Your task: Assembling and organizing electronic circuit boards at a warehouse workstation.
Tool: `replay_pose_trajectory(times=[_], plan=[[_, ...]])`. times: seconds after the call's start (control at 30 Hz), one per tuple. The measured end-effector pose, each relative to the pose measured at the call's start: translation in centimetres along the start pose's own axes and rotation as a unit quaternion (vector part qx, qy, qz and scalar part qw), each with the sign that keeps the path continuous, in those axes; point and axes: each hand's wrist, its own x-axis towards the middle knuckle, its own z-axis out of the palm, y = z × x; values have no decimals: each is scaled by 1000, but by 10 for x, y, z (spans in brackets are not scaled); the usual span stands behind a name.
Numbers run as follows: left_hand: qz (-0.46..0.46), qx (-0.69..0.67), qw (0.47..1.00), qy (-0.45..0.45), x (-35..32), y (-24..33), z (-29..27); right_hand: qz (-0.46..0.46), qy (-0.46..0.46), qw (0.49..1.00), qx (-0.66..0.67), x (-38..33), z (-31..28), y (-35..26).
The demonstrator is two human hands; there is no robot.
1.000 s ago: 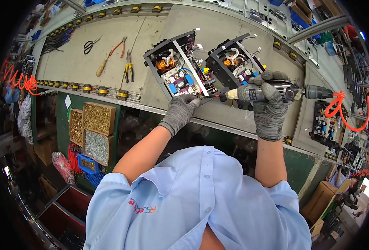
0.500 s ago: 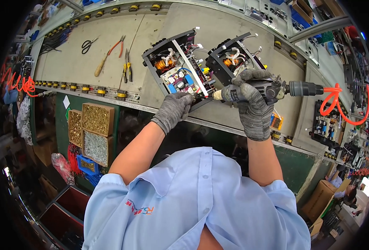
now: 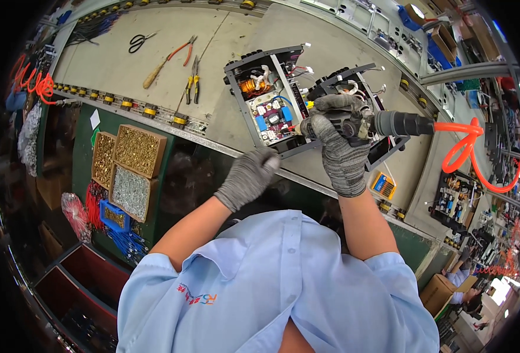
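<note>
Near the front edge of a scuffed beige table stands the left of two open black metal chassis. Ribbed grey knit gloves cover both hands. The right hand has its fingers wrapped round a pneumatic screwdriver, nose at the chassis; the left hand curls by its near corner, whether pinching anything cannot be told. A multicoloured logo marks the pale-blue shirt.

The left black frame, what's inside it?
The left frame holds an orange coil, white wire and a board with blue parts; a silver bar covers whatever lies beneath it.
</note>
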Motion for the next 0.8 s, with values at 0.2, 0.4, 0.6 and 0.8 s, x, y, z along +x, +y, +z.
replay_pose_trajectory(times=[0.2, 0.4, 0.6, 0.8], plan=[[47, 225, 973, 3, 19, 21, 41, -31, -63, 994, -88, 9, 22, 7], [63, 343, 937, -1, 61, 21, 67, -21, -103, 992, -71, 14, 37, 4], [50, 305, 950, -35, 56, 41, 44, -14, -80, 987, -139, 5, 36, -3], [-61, 411, 888, -196, 80, 54, 54, 4, -82, 986, -143, 3, 37, 3]])
